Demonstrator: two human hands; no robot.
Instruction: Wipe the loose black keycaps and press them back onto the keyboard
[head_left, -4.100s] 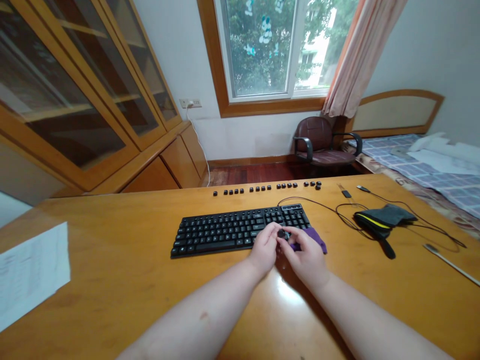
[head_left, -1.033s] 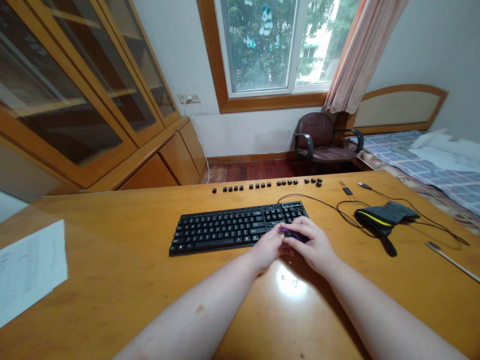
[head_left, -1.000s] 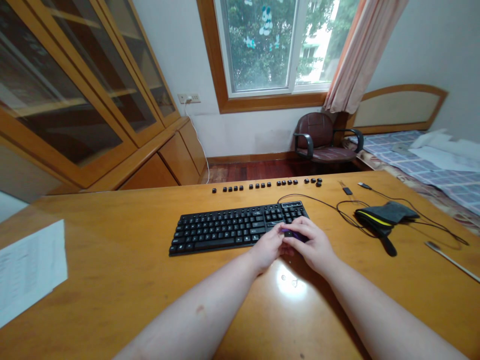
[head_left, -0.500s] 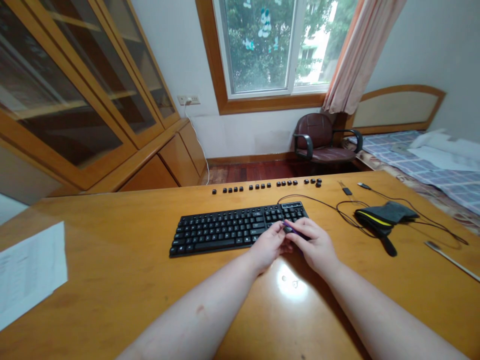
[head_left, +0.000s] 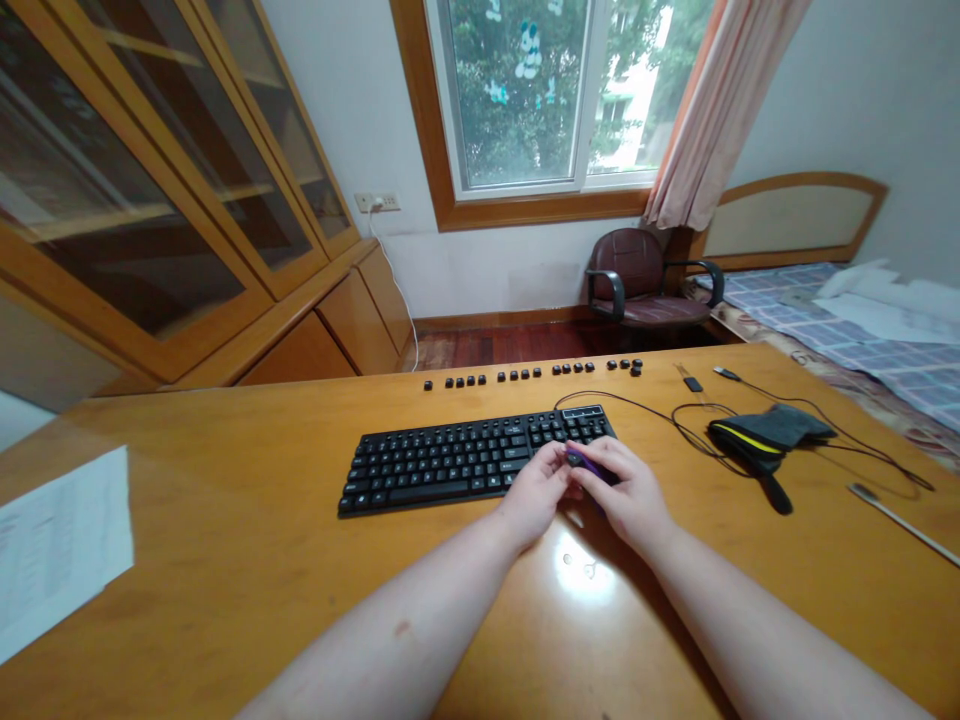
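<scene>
Over the right end of a black keyboard (head_left: 439, 465), both my hands meet. My left hand (head_left: 534, 492) has its fingertips pinched at the near end of a small purple-and-dark object (head_left: 592, 464). My right hand (head_left: 632, 497) is closed around that same object, thumb and fingers along its sides. What it is, and whether a smaller piece sits in my left fingertips, I cannot make out. My hands cover part of the keyboard's number pad. Several loose black keycaps (head_left: 519, 376) stand in a row, in small groups, along the table's far edge.
A cable runs from the keyboard to a grey pouch with a yellow stripe (head_left: 772, 435) at the right. Near it lie a small black piece (head_left: 691, 384), a USB plug (head_left: 726, 373) and a thin brush (head_left: 900, 520). Papers (head_left: 67, 550) lie at the left. Beyond stands a chair (head_left: 637, 275).
My right fingers have shifted slightly on the purple-and-dark object, and more of it shows between my hands. Keyboard and keycaps have stayed in place.
</scene>
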